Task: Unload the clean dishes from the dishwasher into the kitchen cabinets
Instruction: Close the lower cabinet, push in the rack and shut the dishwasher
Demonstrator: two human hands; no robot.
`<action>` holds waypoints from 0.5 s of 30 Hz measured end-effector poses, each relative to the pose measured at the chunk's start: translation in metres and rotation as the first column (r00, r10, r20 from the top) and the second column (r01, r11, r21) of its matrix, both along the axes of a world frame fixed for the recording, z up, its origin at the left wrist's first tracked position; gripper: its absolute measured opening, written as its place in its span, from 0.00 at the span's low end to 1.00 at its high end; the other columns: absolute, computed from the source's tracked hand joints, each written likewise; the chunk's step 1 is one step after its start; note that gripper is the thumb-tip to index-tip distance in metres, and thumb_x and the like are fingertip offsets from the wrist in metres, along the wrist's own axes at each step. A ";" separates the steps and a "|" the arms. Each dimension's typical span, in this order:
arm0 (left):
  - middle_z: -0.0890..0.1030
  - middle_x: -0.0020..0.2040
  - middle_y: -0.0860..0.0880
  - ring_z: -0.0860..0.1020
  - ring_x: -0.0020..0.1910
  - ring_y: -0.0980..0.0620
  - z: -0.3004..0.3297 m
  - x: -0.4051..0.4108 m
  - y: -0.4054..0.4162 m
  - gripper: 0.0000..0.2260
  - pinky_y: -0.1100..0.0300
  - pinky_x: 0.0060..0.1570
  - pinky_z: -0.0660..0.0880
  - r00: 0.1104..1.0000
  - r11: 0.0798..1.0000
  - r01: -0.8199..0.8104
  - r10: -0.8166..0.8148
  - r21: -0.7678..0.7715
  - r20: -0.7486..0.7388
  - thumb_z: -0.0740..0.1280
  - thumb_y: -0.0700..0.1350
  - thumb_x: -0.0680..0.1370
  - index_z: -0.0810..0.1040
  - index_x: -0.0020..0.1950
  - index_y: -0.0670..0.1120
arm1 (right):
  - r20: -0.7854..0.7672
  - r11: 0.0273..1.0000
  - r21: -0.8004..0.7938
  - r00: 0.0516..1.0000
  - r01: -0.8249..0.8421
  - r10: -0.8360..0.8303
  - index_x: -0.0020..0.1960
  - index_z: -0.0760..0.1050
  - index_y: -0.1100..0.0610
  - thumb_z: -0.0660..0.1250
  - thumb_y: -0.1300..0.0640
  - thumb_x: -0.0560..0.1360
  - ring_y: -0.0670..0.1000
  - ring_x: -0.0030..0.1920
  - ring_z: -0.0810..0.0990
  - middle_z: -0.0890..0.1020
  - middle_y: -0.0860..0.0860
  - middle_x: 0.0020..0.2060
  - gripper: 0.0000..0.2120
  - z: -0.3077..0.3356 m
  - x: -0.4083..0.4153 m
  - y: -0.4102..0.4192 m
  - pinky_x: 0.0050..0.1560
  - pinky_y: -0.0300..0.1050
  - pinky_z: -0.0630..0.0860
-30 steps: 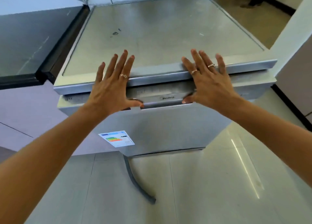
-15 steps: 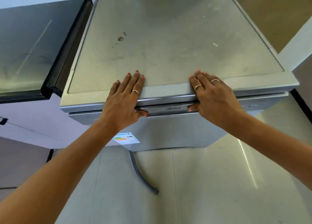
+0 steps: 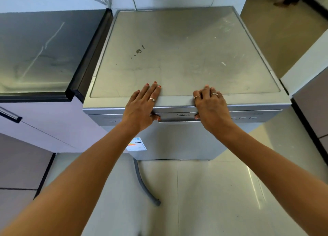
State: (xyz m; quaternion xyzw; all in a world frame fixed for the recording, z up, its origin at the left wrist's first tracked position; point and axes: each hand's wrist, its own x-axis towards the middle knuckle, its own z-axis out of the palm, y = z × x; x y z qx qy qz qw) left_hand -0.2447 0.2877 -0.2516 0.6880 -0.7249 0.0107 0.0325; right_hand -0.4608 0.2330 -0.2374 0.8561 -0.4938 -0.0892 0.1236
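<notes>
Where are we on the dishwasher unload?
Done: nothing visible; the dishwasher door looks closed. In hand: left hand and right hand rest on its top front edge, thumbs at the handle. Left: open the door, move the dishes to the cabinets; no dishes in view.

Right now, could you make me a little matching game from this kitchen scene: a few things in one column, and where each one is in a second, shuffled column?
Things:
1. left hand
2. grey hose
3. energy label
4. dark countertop

Places:
A. stuck on the front of the dishwasher, low on its left side
B. lying on the floor in front of the dishwasher
C. fingers flat on the dishwasher's top edge, thumb at the door handle
D. beside the dishwasher, on its left

Pairs: 1-C, 2-B, 3-A, 4-D
</notes>
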 end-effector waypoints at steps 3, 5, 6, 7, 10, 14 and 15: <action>0.42 0.79 0.52 0.43 0.77 0.50 0.007 0.003 -0.002 0.42 0.53 0.74 0.45 1.000 0.997 0.008 -0.007 0.077 -0.013 0.68 0.53 0.76 0.42 0.78 0.49 | -0.039 1.000 -0.011 0.999 0.011 -0.012 0.70 0.58 0.62 0.71 0.52 0.72 0.68 0.68 0.67 0.64 0.69 0.69 0.34 0.003 0.005 0.002 0.67 0.57 0.67; 0.40 0.78 0.52 0.41 0.77 0.50 0.009 0.003 -0.004 0.42 0.53 0.74 0.44 1.000 0.992 0.012 -0.010 0.127 -0.021 0.67 0.52 0.76 0.40 0.78 0.50 | -0.068 0.999 -0.014 0.997 0.039 -0.040 0.68 0.59 0.62 0.73 0.53 0.71 0.68 0.65 0.70 0.66 0.69 0.67 0.34 0.005 0.008 0.002 0.64 0.56 0.70; 0.39 0.78 0.52 0.41 0.77 0.50 0.011 0.003 -0.004 0.41 0.53 0.74 0.44 1.000 0.989 0.014 -0.011 0.144 -0.022 0.67 0.52 0.77 0.39 0.78 0.50 | -0.086 0.998 -0.012 0.995 0.058 -0.059 0.67 0.60 0.62 0.73 0.53 0.70 0.67 0.64 0.71 0.67 0.70 0.66 0.34 0.006 0.011 0.003 0.63 0.56 0.71; 0.39 0.78 0.52 0.40 0.77 0.50 0.012 0.003 -0.004 0.41 0.53 0.74 0.44 1.000 0.988 0.015 -0.012 0.156 -0.021 0.66 0.51 0.77 0.39 0.78 0.49 | -0.105 0.997 -0.008 0.992 0.074 -0.074 0.67 0.60 0.62 0.73 0.54 0.70 0.68 0.64 0.72 0.67 0.70 0.66 0.34 0.006 0.014 0.003 0.62 0.56 0.72; 0.38 0.78 0.51 0.39 0.77 0.49 0.013 0.006 -0.005 0.41 0.52 0.74 0.43 0.999 0.984 0.031 -0.027 0.178 -0.022 0.65 0.51 0.78 0.38 0.78 0.49 | -0.148 0.994 0.002 0.983 0.111 -0.109 0.67 0.59 0.64 0.73 0.58 0.70 0.70 0.65 0.70 0.65 0.73 0.66 0.33 0.010 0.025 0.004 0.64 0.58 0.71; 0.37 0.78 0.49 0.39 0.77 0.47 0.017 0.009 -0.007 0.40 0.51 0.74 0.43 0.998 0.977 0.064 -0.060 0.202 -0.024 0.64 0.49 0.78 0.37 0.78 0.47 | -0.205 0.984 0.022 0.964 0.177 -0.168 0.65 0.61 0.65 0.70 0.65 0.70 0.71 0.65 0.70 0.67 0.75 0.64 0.28 0.019 0.038 0.006 0.62 0.57 0.72; 0.36 0.78 0.49 0.39 0.77 0.47 0.016 0.009 -0.007 0.40 0.50 0.74 0.43 0.998 0.974 0.066 -0.062 0.216 -0.024 0.63 0.49 0.78 0.37 0.78 0.47 | -0.227 0.981 0.015 0.956 0.194 -0.186 0.65 0.62 0.64 0.70 0.65 0.70 0.70 0.64 0.72 0.68 0.75 0.64 0.27 0.021 0.041 0.007 0.61 0.55 0.73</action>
